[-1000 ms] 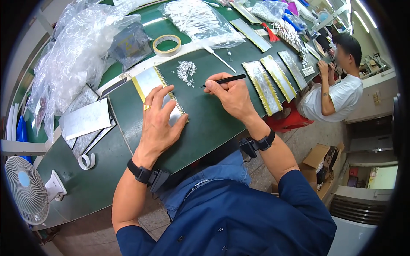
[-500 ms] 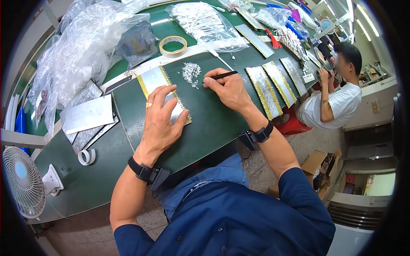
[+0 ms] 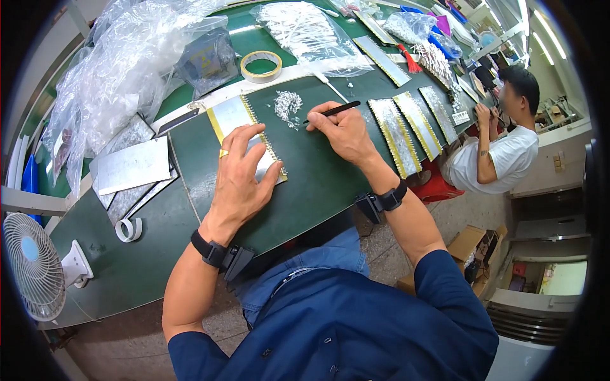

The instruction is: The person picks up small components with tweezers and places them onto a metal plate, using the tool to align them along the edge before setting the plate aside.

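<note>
My left hand lies spread over a metal plate with yellow tape along its sides, the fingertips near its right edge. Tiny pieces stand in a row along that edge. Between the thumb and fingers of my right hand is a slim black tool, which looks like tweezers. Its tip points down-left, beside a loose pile of tiny whitish parts on the green tabletop. Whether the tip grips a part is too small to tell.
Several similar plates lie to the right. A tape roll, a bag of white sticks and clear plastic bags sit at the back. Stacked metal sheets and a fan are at left. A co-worker sits at right.
The black tool in my right hand is tilted slightly more steeply, its tip still beside the pile. My left hand stays on the plate. The whole view has shifted slightly.
</note>
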`<state>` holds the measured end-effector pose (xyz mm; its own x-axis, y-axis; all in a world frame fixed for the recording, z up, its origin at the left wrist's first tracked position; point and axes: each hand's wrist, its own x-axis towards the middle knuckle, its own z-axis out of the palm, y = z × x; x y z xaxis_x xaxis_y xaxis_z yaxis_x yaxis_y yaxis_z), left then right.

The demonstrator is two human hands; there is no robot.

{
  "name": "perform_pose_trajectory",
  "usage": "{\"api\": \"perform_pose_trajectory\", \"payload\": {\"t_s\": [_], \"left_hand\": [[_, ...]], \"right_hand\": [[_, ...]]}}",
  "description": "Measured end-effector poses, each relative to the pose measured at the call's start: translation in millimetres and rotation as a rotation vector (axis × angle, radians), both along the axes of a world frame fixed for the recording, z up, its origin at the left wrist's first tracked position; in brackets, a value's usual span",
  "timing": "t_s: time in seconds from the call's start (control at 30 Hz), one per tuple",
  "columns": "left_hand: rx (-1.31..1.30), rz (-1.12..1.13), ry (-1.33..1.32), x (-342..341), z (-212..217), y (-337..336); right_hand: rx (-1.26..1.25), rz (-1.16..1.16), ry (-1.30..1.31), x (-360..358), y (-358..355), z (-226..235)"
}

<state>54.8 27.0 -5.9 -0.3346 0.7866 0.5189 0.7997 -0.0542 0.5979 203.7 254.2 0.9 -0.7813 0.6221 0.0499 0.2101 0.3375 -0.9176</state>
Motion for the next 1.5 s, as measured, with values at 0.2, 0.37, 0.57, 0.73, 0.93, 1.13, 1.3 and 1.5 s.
{"api": "perform_pose_trajectory", "payload": {"t_s": [0.2,0.37,0.57,0.73,0.93,1.13,1.3,1.5], "left_hand": [[-0.005,-0.003,-0.008,0.8,-0.3,-0.6],[-0.011,-0.010,-0.018,0.0,1.5,-0.1],[-0.030,-0.033,0.009,-2.3,-5.4,0.6],[-0.068,-0.032,0.021,-1.7,-6.2,-1.2],[-0.089,-0.041,0.031,-1.9,-5.1,-2.2],[-0.094,-0.042,0.032,-2.3,-6.1,-1.8],[-0.096,-0.043,0.036,-1.8,-6.4,-1.2],[-0.093,-0.046,0.035,-0.6,-5.9,-0.7]], "right_hand": [[-0.358,-0.039,0.099,8.5,9.3,-12.2],[-0.656,0.068,0.031,13.0,10.4,-3.2],[-0.777,0.323,-0.173,5.6,0.2,4.6],[-0.760,0.348,-0.218,-3.2,-6.6,5.9],[-0.750,0.342,-0.229,-5.4,-8.8,8.1],[-0.757,0.345,-0.221,-7.0,-6.5,5.3],[-0.757,0.338,-0.233,-7.5,-5.9,4.6],[-0.751,0.330,-0.234,-7.7,-6.7,5.4]]}}
